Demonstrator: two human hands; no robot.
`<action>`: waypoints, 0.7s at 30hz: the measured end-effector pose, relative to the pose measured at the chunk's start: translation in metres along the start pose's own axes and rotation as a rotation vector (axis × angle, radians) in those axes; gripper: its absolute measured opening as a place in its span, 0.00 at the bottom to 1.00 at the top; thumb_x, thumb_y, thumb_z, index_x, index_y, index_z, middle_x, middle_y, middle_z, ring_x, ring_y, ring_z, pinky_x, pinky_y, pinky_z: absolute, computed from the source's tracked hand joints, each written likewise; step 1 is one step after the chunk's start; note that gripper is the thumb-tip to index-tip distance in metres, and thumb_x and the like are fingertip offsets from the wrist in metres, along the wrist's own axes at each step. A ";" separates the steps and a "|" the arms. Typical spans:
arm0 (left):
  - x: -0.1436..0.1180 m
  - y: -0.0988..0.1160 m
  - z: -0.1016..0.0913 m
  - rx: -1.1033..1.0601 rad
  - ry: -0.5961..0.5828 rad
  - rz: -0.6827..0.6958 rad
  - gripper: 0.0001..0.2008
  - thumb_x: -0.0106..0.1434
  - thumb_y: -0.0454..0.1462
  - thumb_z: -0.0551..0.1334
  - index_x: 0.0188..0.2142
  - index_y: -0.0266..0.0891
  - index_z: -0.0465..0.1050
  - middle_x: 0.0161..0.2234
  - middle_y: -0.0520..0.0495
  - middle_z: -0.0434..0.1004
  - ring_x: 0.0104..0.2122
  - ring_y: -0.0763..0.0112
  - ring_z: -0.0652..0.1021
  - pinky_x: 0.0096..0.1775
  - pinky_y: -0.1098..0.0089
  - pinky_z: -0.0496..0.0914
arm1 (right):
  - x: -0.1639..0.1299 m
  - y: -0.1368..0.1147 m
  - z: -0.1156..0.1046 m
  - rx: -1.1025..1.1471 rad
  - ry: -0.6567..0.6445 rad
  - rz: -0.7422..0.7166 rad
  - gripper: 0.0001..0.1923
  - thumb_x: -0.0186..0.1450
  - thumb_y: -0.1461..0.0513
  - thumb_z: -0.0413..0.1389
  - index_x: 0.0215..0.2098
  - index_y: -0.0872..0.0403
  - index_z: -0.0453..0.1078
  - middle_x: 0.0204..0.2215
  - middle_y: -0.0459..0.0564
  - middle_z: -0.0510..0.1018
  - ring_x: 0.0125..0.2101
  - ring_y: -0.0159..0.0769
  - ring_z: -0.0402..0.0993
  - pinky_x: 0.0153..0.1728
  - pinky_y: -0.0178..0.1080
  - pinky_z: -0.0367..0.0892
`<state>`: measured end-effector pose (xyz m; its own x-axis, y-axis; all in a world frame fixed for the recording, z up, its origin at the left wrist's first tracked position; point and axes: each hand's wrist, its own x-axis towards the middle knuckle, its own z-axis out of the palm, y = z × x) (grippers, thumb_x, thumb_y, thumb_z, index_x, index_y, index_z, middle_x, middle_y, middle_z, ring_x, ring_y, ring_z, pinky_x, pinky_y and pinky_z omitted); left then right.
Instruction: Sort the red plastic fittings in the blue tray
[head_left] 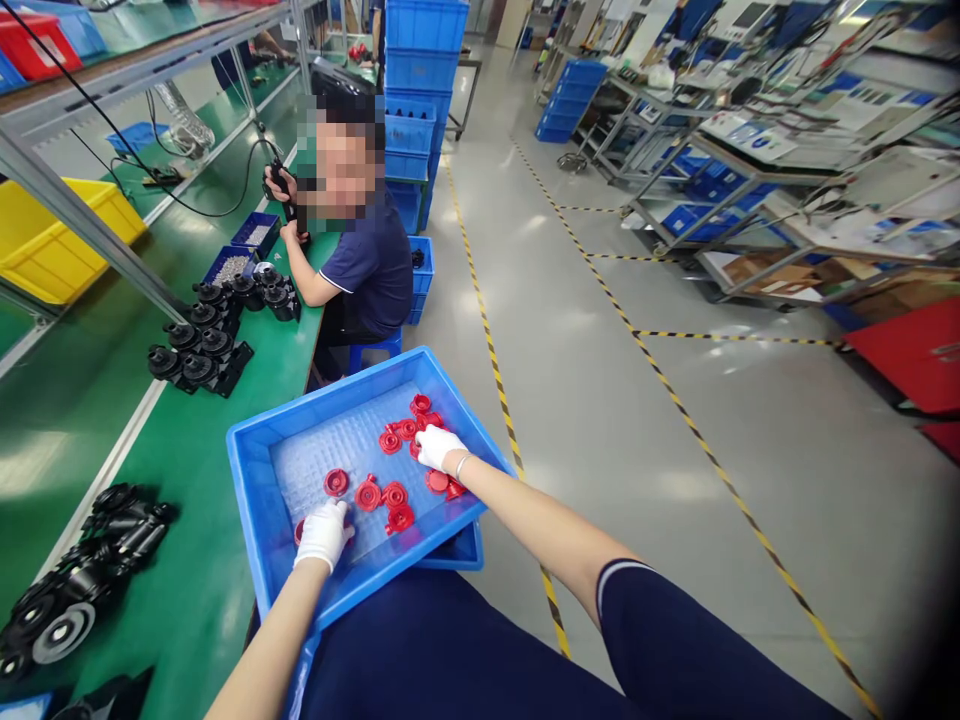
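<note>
A blue plastic tray [255,470] rests on my lap and the green bench edge. Several small red round caps [390,492] lie scattered inside it on a clear liner. My left hand [324,533], in a white glove, rests in the tray's near left part, closed over a red cap that peeks out at its left side. My right hand [437,446], also gloved, reaches into the far right part and touches a cluster of red caps there; whether it grips one I cannot tell.
Black round assemblies [202,340] sit on the green bench [187,570], more black parts [75,590] at near left. A seated co-worker [367,260] works at the bench beyond the tray. Yellow bin [45,240] at left, stacked blue crates [420,90] behind, grey floor with yellow-black tape at right.
</note>
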<state>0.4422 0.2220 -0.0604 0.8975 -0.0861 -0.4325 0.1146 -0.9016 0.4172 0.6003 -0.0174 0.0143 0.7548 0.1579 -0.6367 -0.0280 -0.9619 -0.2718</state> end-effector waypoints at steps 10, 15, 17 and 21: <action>-0.012 0.020 -0.021 -0.065 0.255 0.039 0.23 0.64 0.31 0.53 0.59 0.29 0.66 0.58 0.34 0.64 0.58 0.49 0.66 0.61 0.54 0.57 | 0.005 -0.008 -0.006 0.131 0.003 -0.032 0.32 0.62 0.46 0.48 0.49 0.66 0.64 0.45 0.52 0.66 0.50 0.12 0.60 0.61 0.26 0.65; -0.006 0.054 -0.023 -0.471 0.322 0.112 0.42 0.64 0.48 0.59 0.68 0.30 0.41 0.68 0.36 0.47 0.66 0.64 0.56 0.64 0.66 0.57 | -0.022 -0.015 -0.007 0.498 -0.237 -0.236 0.39 0.64 0.42 0.37 0.60 0.62 0.52 0.42 0.52 0.68 0.30 0.04 0.57 0.32 0.15 0.58; -0.005 0.071 -0.029 -0.734 0.373 0.175 0.48 0.61 0.52 0.62 0.69 0.32 0.37 0.68 0.33 0.42 0.66 0.61 0.55 0.63 0.62 0.59 | -0.037 -0.022 0.002 0.614 -0.349 -0.330 0.42 0.63 0.39 0.33 0.62 0.59 0.48 0.47 0.54 0.66 0.28 0.04 0.56 0.28 0.16 0.53; -0.005 0.091 -0.052 -0.811 0.525 0.207 0.38 0.59 0.48 0.64 0.64 0.34 0.55 0.62 0.35 0.58 0.63 0.59 0.62 0.64 0.57 0.56 | -0.058 -0.035 0.015 0.702 -0.456 -0.389 0.46 0.59 0.34 0.33 0.61 0.58 0.48 0.50 0.56 0.65 0.27 0.05 0.58 0.27 0.18 0.55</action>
<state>0.4707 0.1621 0.0210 0.9852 0.1667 0.0390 0.0148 -0.3095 0.9508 0.5477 0.0106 0.0494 0.4668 0.6580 -0.5909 -0.3297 -0.4905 -0.8067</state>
